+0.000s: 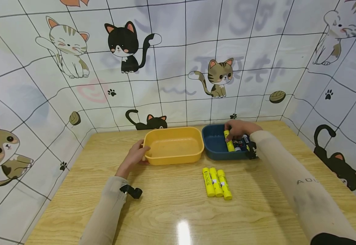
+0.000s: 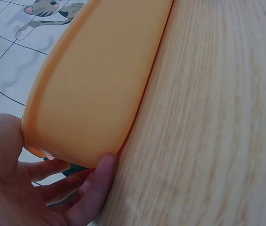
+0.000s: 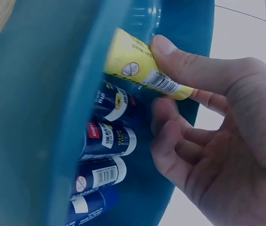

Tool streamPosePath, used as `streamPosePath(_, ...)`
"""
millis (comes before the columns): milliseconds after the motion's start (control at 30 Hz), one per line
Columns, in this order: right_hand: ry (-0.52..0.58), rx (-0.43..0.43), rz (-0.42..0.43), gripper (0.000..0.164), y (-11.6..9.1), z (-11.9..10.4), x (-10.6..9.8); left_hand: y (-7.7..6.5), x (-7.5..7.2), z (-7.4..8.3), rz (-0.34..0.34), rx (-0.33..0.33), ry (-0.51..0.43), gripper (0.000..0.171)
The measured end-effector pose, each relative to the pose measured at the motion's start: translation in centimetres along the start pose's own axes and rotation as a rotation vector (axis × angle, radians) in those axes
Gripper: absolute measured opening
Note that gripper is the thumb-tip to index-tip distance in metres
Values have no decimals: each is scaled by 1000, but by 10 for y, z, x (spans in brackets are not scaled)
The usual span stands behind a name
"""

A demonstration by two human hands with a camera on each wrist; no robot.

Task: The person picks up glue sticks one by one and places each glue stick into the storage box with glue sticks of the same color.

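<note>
My left hand grips the left end of a yellow plastic bin, thumb over the rim. In the left wrist view, that hand's fingers lie against the outside of the bin wall. My right hand is over a dark blue bin and pinches a yellow glue stick between thumb and fingers. The glue stick slants, its lower end inside the bin. Several dark blue glue sticks with white labels lie beside it there, partly hidden by the bin's wall.
Three yellow glue sticks lie side by side on the wooden table, in front of the bins. The two bins stand next to each other near the table's back edge. A white cat-print sheet surrounds the back and sides.
</note>
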State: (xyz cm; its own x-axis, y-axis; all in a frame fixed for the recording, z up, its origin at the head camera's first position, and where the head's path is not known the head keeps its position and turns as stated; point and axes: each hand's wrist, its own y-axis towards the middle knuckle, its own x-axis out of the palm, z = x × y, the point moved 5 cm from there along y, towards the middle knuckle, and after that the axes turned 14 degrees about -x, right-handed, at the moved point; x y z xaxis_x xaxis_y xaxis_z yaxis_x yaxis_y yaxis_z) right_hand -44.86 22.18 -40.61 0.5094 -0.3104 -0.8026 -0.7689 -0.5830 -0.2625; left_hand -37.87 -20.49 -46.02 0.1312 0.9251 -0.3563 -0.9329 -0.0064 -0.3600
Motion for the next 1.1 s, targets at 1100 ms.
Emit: streamPosePath(1100, 172, -246, 100, 38, 33, -104, -28, -13, 1, 12, -51, -25, -17, 54)
